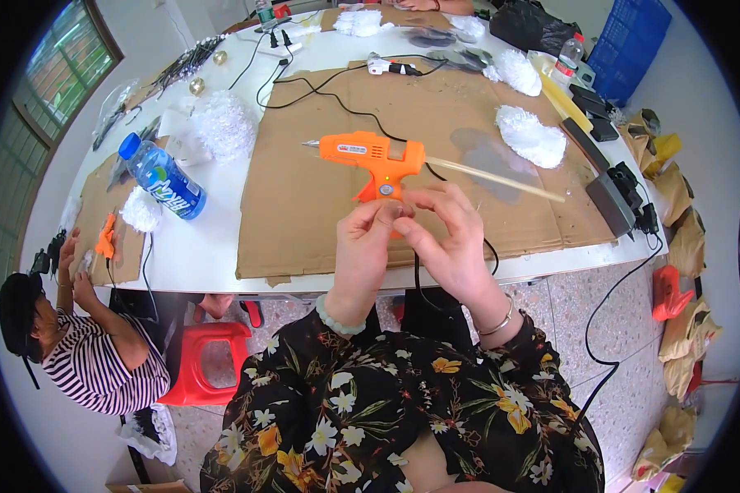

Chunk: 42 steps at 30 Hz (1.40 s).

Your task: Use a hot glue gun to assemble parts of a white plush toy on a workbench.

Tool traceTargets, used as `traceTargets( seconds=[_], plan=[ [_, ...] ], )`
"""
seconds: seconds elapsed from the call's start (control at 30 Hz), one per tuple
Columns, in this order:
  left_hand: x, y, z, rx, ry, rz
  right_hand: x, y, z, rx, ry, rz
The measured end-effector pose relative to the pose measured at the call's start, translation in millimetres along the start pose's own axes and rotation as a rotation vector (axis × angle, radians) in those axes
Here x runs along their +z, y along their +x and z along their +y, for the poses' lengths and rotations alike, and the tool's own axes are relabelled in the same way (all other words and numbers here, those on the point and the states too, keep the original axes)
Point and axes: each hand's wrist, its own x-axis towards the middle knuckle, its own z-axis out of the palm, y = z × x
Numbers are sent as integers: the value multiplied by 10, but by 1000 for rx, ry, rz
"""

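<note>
An orange hot glue gun [370, 156] is over the brown cardboard [304, 189], nozzle to the left, with a long pale glue stick [501, 181] sticking out of its back. My left hand [363, 246] and my right hand [448, 242] meet in front of its lower handle. The left fingers are curled, with the thumb pressed against them. My right thumb and fingers bend in to touch the left fingertips. Whatever they pinch is too small or hidden to name; the handle partly shows behind them.
A blue-capped bottle [163, 177] stands to the left. White fluffy pieces [530, 135] lie at the right, and black cables cross the cardboard. Power adapters [612, 201] sit along the right edge. A co-worker [99, 337] sits at the left near another orange glue gun [105, 237].
</note>
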Motion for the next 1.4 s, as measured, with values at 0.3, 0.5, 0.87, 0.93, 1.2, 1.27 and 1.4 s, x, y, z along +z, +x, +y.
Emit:
traceTargets(
  seconds=[0.3,0.5,0.87,0.93,1.2,1.27,1.4],
  plan=[
    [61,-90,-26,8,52,-1,-13,-28,92,142,304,-21],
    [130,-123,-13,-30,-55,-25,-39,-30,38,-31,108,24],
    [127,-36,110,-57,11,-44,-391,-80,40,132,86,109],
    [113,-13,121,-55,-23,-32,-486,-182,0,139,245,-155],
    [138,-2,73,-40,86,-92,-396,-197,148,388,306,-237],
    [190,-63,95,-15,95,-120,-336,-180,213,510,620,-171],
    [413,-106,127,-163,14,-278,-398,-328,339,765,834,-194]
  ],
)
